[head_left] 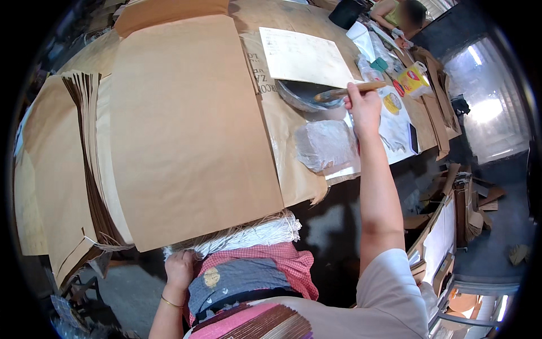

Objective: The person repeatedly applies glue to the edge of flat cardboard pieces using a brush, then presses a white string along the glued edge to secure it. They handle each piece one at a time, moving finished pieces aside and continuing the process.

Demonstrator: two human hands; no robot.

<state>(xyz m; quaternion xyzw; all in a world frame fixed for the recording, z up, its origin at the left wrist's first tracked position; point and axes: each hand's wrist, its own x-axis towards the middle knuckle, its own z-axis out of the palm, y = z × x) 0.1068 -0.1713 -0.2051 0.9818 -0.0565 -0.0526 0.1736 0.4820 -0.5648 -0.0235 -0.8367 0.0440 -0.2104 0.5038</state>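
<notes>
My right hand (364,110) grips a brush (361,89) by its wooden handle. The brush's dark end points left over a round bowl (302,99), which a pale written-on board (305,55) partly covers. A large brown paper sheet (189,124) lies flat in front of me, reaching over the near table edge. Below that edge, a bundle of white strings (248,234) rests across my lap. My left hand (180,267) is curled closed at the bundle's left end, on the strings; its fingertips are partly hidden.
A stack of folded brown paper (84,169) stands at the left. Right of the sheet lie a clear plastic-wrapped block (324,145), a round yellow tin (392,103), a yellow container (414,80) and a phone (414,138). Another person (395,22) works at the far right.
</notes>
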